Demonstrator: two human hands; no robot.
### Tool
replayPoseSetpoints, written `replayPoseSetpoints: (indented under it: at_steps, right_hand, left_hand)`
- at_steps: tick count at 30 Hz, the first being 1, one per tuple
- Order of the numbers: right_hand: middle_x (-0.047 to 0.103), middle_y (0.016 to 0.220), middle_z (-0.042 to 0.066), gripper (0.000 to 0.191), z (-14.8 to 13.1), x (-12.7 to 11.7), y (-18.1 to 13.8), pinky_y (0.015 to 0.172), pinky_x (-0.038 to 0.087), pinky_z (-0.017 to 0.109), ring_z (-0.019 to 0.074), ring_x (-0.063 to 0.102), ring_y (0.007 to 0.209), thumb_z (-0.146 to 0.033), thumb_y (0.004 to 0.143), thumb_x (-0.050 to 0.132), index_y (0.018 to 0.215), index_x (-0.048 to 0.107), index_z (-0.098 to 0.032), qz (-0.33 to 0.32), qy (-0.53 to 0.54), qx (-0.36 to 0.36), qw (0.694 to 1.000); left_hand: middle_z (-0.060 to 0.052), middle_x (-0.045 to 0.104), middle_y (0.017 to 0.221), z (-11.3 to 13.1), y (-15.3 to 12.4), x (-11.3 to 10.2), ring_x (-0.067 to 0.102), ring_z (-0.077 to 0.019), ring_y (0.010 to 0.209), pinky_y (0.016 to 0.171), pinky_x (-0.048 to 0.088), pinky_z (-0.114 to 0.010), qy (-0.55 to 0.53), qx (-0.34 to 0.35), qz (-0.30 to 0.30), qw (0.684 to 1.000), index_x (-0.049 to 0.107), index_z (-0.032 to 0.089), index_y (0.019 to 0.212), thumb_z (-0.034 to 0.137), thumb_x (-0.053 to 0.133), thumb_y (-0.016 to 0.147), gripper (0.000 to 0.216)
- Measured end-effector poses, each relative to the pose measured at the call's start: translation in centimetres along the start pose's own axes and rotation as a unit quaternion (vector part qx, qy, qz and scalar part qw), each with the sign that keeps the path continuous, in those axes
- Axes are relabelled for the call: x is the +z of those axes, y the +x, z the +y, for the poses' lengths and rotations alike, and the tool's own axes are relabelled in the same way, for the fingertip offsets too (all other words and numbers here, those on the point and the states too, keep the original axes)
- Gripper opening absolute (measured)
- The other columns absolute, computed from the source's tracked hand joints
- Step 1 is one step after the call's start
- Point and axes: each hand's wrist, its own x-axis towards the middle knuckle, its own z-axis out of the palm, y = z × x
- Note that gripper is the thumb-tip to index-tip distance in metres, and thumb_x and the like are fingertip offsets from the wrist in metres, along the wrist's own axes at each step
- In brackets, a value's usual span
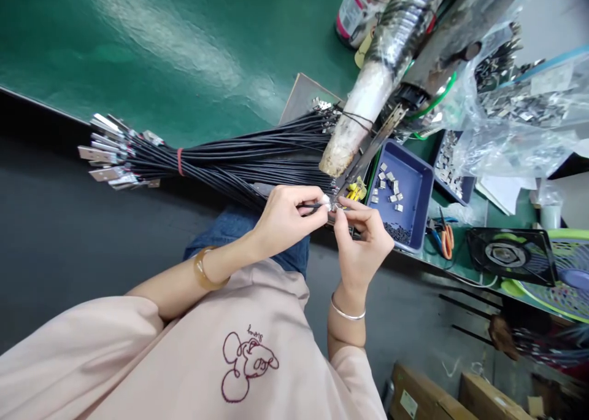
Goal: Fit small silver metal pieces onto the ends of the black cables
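Pink shirt (193,361), lower frame; mid-frame, my left hand (285,220) pinches black cable (311,206), right hand (363,239) at its tip, grip unclear.

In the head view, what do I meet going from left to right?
Silver metal cable ends, thin red band, amber-coloured round bangle, left hand, right hand, orange-handled pliers, square black fan.

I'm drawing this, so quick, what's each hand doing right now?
Left hand: closed, holding a black cable near its end.
Right hand: closed in a pinch by the cable's end; what it holds is too small to tell.
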Motion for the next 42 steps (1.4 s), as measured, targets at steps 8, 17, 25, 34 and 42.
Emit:
replayPoseSetpoints:
  at_steps: [8, 17, 25, 34, 42]
  right_hand:
    - [0.077, 0.1, 0.003, 0.008, 0.0, 0.0, 0.5, 0.074, 0.065, 0.028, 0.0144, 0.075, 0.08, -0.024, 0.089, 0.069, 0.084, 0.065, -0.02, -0.015, 0.029, 0.04, 0.999]
    - [0.076, 0.094, 0.002, 0.007, -0.8, 0.0, 1.2, 0.071, 0.063, 0.026, 0.0145, 0.073, 0.084, -0.021, 0.088, 0.071, 0.082, 0.067, -0.021, -0.006, 0.022, 0.019, 1.0]
    - [0.076, 0.095, 0.001, 0.008, -0.4, -0.2, 1.0, 0.072, 0.064, 0.025, 0.0132, 0.074, 0.081, -0.021, 0.088, 0.071, 0.082, 0.066, -0.021, -0.025, 0.015, 0.019, 0.999]
    - [0.076, 0.092, 0.0, 0.008, -1.0, -0.5, 1.2, 0.072, 0.063, 0.025, 0.014, 0.074, 0.085, -0.017, 0.087, 0.071, 0.082, 0.068, -0.022, -0.023, -0.015, -0.031, 0.999]
    - [0.078, 0.102, 0.002, 0.005, -1.6, -1.4, -0.1, 0.065, 0.065, 0.027, 0.0134, 0.075, 0.069, -0.021, 0.091, 0.067, 0.087, 0.065, -0.021, -0.033, -0.003, 0.015, 0.999]
  left_hand:
    - [0.004, 0.047, 0.058, -0.1, 0.1, 0.2, 0.035, -0.0057, 0.053, 0.05, 0.029, -0.019, -0.005, 0.014, 0.014, 1.0, 0.065, 0.013, 0.07, 0.016, 0.061, 0.083, 0.014]
    - [0.003, 0.054, 0.06, 0.3, 0.2, 0.2, 0.037, -0.0065, 0.053, 0.05, 0.029, -0.021, 0.018, 0.031, 0.035, 0.999, 0.067, 0.013, 0.069, 0.014, 0.061, 0.082, 0.014]
    - [0.002, 0.057, 0.062, -0.1, -0.1, 0.1, 0.041, -0.0072, 0.057, 0.052, 0.033, -0.02, 0.003, 0.001, 0.014, 1.0, 0.068, 0.013, 0.071, 0.016, 0.062, 0.083, 0.014]
    - [0.005, 0.048, 0.059, 0.7, 0.1, 0.0, 0.035, -0.0055, 0.054, 0.049, 0.03, -0.017, 0.001, -0.007, 0.011, 1.0, 0.065, 0.013, 0.07, 0.015, 0.061, 0.081, 0.012]
    - [0.004, 0.052, 0.062, 0.6, -0.3, -0.4, 0.04, -0.0061, 0.057, 0.049, 0.032, -0.016, -0.002, -0.034, -0.03, 0.999, 0.067, 0.013, 0.072, 0.015, 0.06, 0.079, 0.01]
